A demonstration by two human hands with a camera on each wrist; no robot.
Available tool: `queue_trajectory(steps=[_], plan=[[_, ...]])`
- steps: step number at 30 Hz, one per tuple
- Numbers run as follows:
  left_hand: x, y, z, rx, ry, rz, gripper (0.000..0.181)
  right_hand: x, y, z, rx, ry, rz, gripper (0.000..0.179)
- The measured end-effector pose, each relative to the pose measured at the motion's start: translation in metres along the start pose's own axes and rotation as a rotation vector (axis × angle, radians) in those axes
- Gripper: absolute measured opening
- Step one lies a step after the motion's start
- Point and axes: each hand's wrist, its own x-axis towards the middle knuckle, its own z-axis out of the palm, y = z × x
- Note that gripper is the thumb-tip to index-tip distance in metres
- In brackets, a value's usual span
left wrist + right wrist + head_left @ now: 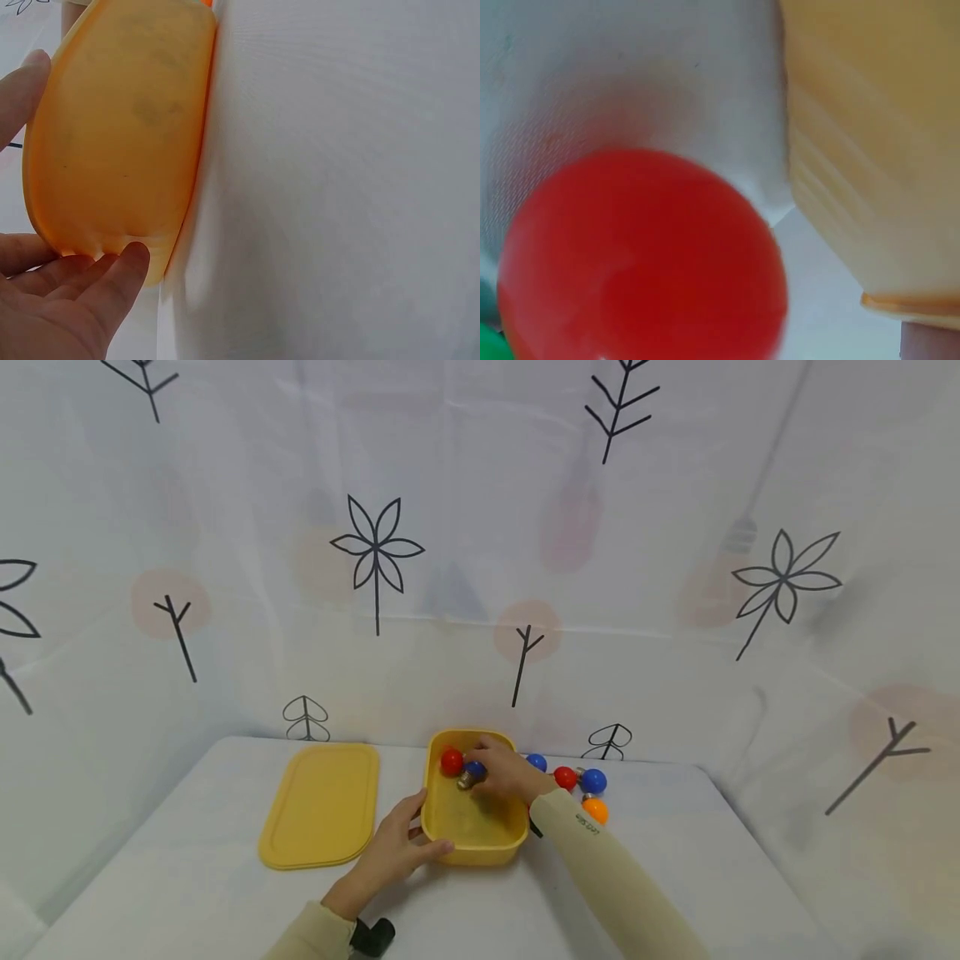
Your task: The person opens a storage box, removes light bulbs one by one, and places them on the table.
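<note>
A yellow plastic container (480,855) stands on the table in the head view, and its wall fills much of the left wrist view. My left hand (397,843) grips its near left corner, thumb at the front rim and fingers along the left side. My right hand (504,768) reaches inside, its fingers around a small blue light bulb (475,769) with a metal base. Beside that bulb lies a red bulb (452,762) in the container. Outside the container's wall, a red ball-shaped bulb (641,259) looms large in the right wrist view; the right hand is hidden there.
Right of the container are a blue bulb (536,762), a red bulb (566,778), another blue bulb (593,781) and an orange bulb (596,811). A flat yellow lid (322,806) lies to the left. Behind the white table (225,860) hangs a printed curtain (450,668).
</note>
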Motion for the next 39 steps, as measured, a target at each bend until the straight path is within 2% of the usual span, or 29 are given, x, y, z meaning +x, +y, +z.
queue_trajectory(steps=[10,25,34,39], plan=[[0.001,0.0,0.001,-0.002,0.001,0.011,0.093,0.002,-0.001,0.002,-0.008,-0.008,-0.038,0.044],[0.0,0.0,0.001,-0.008,-0.002,0.009,0.094,-0.004,-0.004,0.003,-0.053,-0.023,-0.041,0.047],[0.0,0.001,0.001,-0.003,-0.01,0.004,0.093,-0.005,-0.003,0.002,0.009,-0.018,-0.019,0.05],[-0.001,0.002,0.001,0.011,-0.002,-0.006,0.094,-0.011,-0.006,-0.008,0.036,0.01,-0.043,0.047]])
